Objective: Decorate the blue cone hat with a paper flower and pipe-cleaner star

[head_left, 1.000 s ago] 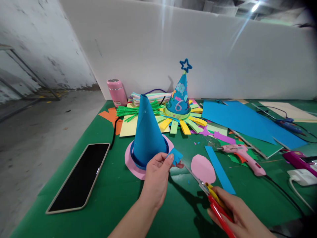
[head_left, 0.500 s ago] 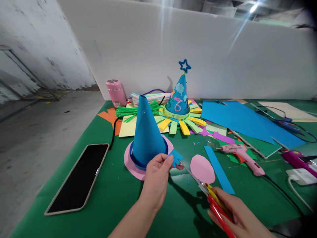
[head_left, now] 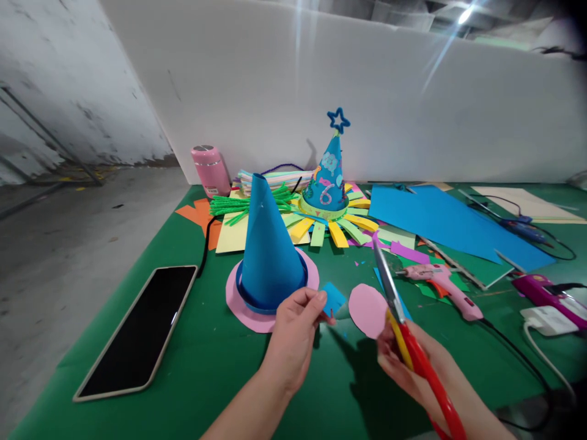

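Observation:
Between thumb and fingers, my left hand (head_left: 293, 327) pinches a small piece of blue paper (head_left: 334, 298). My right hand (head_left: 424, 360) is closed on red and yellow scissors (head_left: 389, 284), their blades together and pointing up, apart from the paper. Just left of the held piece, a blue paper cone (head_left: 270, 256) stands upright on a pink paper ring (head_left: 236, 308). A pink paper disc (head_left: 367, 310) lies on the table between my hands. The scissors and right hand partly hide a blue paper strip (head_left: 404, 305) behind them.
A decorated party hat (head_left: 328, 183) with a star stands behind, near green pipe cleaners (head_left: 229, 206) and a pink bottle (head_left: 211, 171). A phone (head_left: 137, 330) lies left. A pink glue gun (head_left: 452, 290) with a cord and blue sheets (head_left: 435, 214) lie right.
The scissors have swung away from the blue paper, their tips now pointing upward. My right hand has turned and risen slightly. My left hand still holds the paper, now tilted differently.

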Tool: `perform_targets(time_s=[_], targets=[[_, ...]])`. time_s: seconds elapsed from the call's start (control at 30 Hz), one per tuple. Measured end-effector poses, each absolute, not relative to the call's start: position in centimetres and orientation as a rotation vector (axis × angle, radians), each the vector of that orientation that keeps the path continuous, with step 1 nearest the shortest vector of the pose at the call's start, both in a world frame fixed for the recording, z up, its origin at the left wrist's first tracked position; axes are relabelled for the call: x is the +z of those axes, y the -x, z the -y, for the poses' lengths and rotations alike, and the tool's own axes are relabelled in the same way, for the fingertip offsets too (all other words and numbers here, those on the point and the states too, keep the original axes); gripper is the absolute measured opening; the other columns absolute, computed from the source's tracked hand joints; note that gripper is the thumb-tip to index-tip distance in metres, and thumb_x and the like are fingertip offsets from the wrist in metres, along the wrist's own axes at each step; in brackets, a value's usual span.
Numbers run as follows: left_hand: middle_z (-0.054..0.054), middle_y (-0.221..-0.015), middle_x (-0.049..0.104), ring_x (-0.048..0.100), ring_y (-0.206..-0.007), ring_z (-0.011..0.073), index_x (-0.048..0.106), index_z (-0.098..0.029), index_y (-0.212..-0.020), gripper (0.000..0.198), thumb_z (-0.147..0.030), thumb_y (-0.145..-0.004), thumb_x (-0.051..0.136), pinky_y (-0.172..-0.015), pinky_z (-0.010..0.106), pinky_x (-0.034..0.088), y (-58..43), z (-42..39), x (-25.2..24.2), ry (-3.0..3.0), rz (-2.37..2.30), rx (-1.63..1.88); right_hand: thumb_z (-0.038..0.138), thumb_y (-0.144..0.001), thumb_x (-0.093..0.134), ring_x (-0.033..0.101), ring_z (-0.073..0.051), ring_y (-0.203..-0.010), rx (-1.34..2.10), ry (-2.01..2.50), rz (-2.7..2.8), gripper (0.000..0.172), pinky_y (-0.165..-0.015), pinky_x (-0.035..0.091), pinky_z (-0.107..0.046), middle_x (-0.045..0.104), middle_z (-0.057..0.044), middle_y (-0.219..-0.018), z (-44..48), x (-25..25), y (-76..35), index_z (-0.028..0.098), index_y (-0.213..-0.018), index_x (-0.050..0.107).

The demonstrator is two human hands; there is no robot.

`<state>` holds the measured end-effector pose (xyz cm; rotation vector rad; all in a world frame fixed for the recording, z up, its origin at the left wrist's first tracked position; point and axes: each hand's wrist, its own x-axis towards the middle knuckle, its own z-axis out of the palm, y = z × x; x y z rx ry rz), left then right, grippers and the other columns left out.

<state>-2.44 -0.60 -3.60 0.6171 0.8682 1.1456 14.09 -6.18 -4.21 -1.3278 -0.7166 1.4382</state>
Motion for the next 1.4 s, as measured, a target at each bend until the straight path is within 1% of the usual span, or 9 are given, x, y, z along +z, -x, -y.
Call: perform_targets(time_s=[0.07,0.17,0.23,0.37,0.57,0.77,1.0,1.2,1.4], targets=[[-0.004,-0.056,0.051,0.046,-0.05,0.0063,0.055,-0.014,-0.059,0.014,-0.021,-0.07,0.06,-0.053,0.019,0.036,2.3,0.8,-3.7,-0.647,-0.882,1.12,0.024,-0.052,0.075,0.058,-0.015,-0.066,1.357,1.31,0.717,0.025,-0.057,0.048,-0.02,0.058,0.003,-0.064,5.1,-3.5,-12.4,0.022,-0.067,0.055],[-0.003,-0.056,0.052,0.045,-0.05,0.0064,0.055,-0.014,-0.059,0.015,-0.022,-0.071,0.059,-0.052,0.019,0.035,2.2,0.9,-3.8,-0.686,-0.889,1.088,0.029,-0.06,0.07,0.049,-0.008,-0.049,1.265,1.349,0.859,0.024,-0.039,0.038,-0.016,0.056,0.003,-0.068,4.1,-2.8,-10.4,0.022,-0.072,0.05],[-0.002,-0.057,0.053,0.045,-0.051,0.007,0.056,-0.014,-0.059,0.016,-0.023,-0.072,0.058,-0.053,0.02,0.036,2.2,0.9,-3.8,-0.707,-0.889,1.078,0.03,-0.065,0.066,0.04,-0.005,-0.042,1.236,1.333,0.943,0.023,-0.035,0.03,-0.015,0.051,0.005,-0.066,3.7,-2.8,-9.6,0.022,-0.075,0.048],[-0.002,-0.058,0.053,0.046,-0.052,0.0071,0.056,-0.014,-0.06,0.015,-0.023,-0.072,0.058,-0.055,0.02,0.036,2.1,0.9,-4.0,-0.732,-0.899,1.077,0.029,-0.07,0.062,0.034,-0.004,-0.042,1.177,1.364,1.0,0.021,-0.035,0.027,-0.015,0.042,0.007,-0.063,3.3,-3.4,-9.3,0.022,-0.079,0.045],[-0.002,-0.06,0.054,0.046,-0.052,0.0071,0.055,-0.015,-0.061,0.015,-0.024,-0.072,0.058,-0.056,0.021,0.036,2.2,0.9,-4.2,-0.721,-0.896,1.055,0.028,-0.071,0.061,0.032,-0.003,-0.04,1.184,1.368,0.997,0.02,-0.034,0.025,-0.015,0.04,0.008,-0.061,3.1,-3.9,-9.3,0.022,-0.081,0.044],[-0.002,-0.058,0.053,0.048,-0.058,0.0102,0.056,-0.016,-0.062,0.012,-0.023,-0.072,0.058,-0.062,0.024,0.038,2.2,1.1,-4.1,-0.808,-0.89,1.091,0.025,-0.069,0.061,0.035,-0.003,-0.04,1.194,1.336,0.957,0.022,-0.034,0.027,-0.016,0.043,0.007,-0.064,3.1,-4.2,-9.3,0.021,-0.083,0.045],[-0.002,-0.057,0.052,0.047,-0.058,0.0116,0.057,-0.016,-0.058,0.014,-0.022,-0.071,0.059,-0.059,0.024,0.036,2.0,1.1,-3.7,-0.995,-0.955,1.175,0.025,-0.067,0.061,0.038,-0.005,-0.042,1.171,1.361,0.907,0.023,-0.035,0.03,-0.017,0.045,0.006,-0.065,2.8,-3.7,-9.0,0.021,-0.083,0.044],[-0.004,-0.053,0.047,0.043,-0.055,0.0099,0.054,-0.016,-0.056,0.018,-0.024,-0.072,0.057,-0.055,0.022,0.033,2.0,1.3,-4.0,-1.004,-0.994,1.163,0.015,-0.06,0.065,0.048,-0.011,-0.056,1.07,1.386,1.016,0.029,-0.05,0.04,-0.022,0.048,0.005,-0.068,2.5,-4.1,-9.2,0.022,-0.08,0.045],[-0.002,-0.056,0.047,0.043,-0.058,0.0109,0.053,-0.016,-0.058,0.018,-0.024,-0.074,0.055,-0.056,0.023,0.033,1.9,1.4,-4.0,-1.043,-0.996,1.178,0.014,-0.06,0.064,0.049,-0.012,-0.053,1.053,1.371,1.009,0.029,-0.046,0.041,-0.023,0.049,0.005,-0.066,2.2,-4.9,-9.3,0.023,-0.079,0.045]])
